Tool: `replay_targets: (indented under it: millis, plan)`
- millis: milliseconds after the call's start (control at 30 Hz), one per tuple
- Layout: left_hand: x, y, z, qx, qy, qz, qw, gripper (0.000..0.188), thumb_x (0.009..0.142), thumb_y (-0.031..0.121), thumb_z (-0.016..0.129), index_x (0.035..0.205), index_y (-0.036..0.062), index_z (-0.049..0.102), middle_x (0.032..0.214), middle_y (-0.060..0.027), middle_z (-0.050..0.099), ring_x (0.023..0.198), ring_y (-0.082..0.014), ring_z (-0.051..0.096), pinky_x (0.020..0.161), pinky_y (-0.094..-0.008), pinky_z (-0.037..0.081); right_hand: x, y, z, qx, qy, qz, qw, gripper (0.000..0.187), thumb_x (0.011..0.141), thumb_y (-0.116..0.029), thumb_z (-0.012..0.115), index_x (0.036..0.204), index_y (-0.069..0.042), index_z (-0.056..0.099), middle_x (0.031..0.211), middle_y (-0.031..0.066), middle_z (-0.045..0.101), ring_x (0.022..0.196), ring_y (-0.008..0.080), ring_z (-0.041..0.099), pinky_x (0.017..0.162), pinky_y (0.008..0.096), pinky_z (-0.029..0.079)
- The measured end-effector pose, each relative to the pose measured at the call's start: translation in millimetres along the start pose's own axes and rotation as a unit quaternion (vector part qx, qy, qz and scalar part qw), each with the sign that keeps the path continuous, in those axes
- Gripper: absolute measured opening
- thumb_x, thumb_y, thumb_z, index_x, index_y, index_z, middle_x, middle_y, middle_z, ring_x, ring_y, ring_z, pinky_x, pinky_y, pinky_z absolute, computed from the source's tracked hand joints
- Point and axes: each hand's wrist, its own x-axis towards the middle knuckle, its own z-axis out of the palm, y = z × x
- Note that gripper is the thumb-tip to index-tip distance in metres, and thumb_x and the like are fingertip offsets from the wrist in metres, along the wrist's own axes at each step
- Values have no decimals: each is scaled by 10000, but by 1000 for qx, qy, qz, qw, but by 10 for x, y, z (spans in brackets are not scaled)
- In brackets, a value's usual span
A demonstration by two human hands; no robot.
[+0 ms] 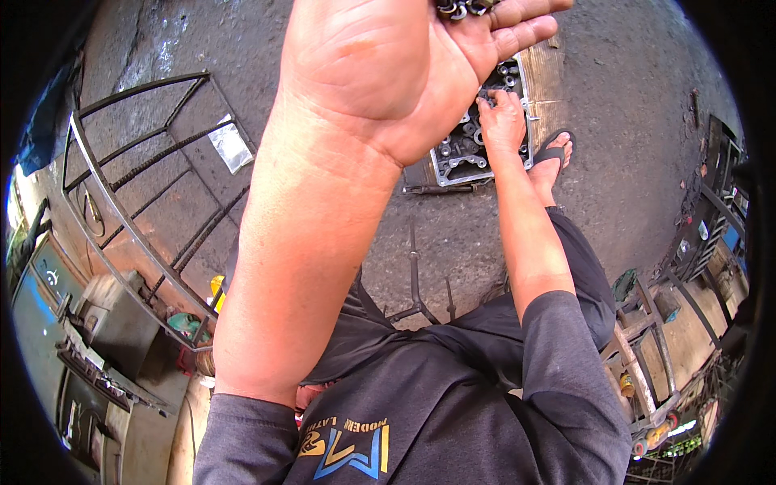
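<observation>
My left hand [404, 81] is raised close to the view, palm up, with the fingers partly cut off by the top edge. Several small dark, shiny metal parts [464, 8] rest in it, and their exact kind cannot be made out. Lower down, my right hand [503, 125] reaches onto an engine cylinder head [466, 172], a light metal casting with dark round parts inside. The fingers of that hand are bent together at the casting's inner parts, and whatever they pinch is hidden. My left hand and forearm cover part of the casting.
Under the casting lies a wooden board [546, 81]. A black metal frame of bent bars [121, 186] with a small clear packet [231, 145] stands at left. My sandalled foot [554, 155] is beside the casting. A metal stand [647, 364] is at lower right.
</observation>
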Motion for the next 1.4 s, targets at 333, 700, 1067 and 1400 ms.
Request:
replay_targets:
  millis: [333,700,1067,1400]
  plan:
    - [-19,-122,180,54,35,-80,995,667,1089,413,369,1444,-148,432,1412,-308,569,1285,-407,610,1106,-473,499,98,-621,-2015,210,30,-103,972,191,949,-177,725,1022,-1,730,966,79,687,847,175,641,787,304,509]
    - [45,-362,41,-39,-66,-173,982,720,1087,488,379,1467,-117,466,1424,-246,589,1235,-303,644,1065,-424,538,-426,-1330,-2832,333,73,-304,890,227,878,103,692,1071,-3,745,1002,91,682,914,173,678,798,282,543]
    - [11,-461,142,127,54,-137,981,700,1097,471,383,1444,-126,501,1399,-216,618,1216,-262,656,1024,-389,569,-411,-1311,-2766,253,63,-307,915,175,809,38,764,971,-26,745,945,89,691,863,260,711,743,358,574]
    - [16,-427,89,103,26,-140,984,691,1097,455,387,1448,-133,484,1348,-277,623,1209,-320,664,1045,-420,565,-400,-1330,-2825,290,66,-250,921,118,884,26,733,989,-23,716,961,74,674,817,173,725,708,301,599]
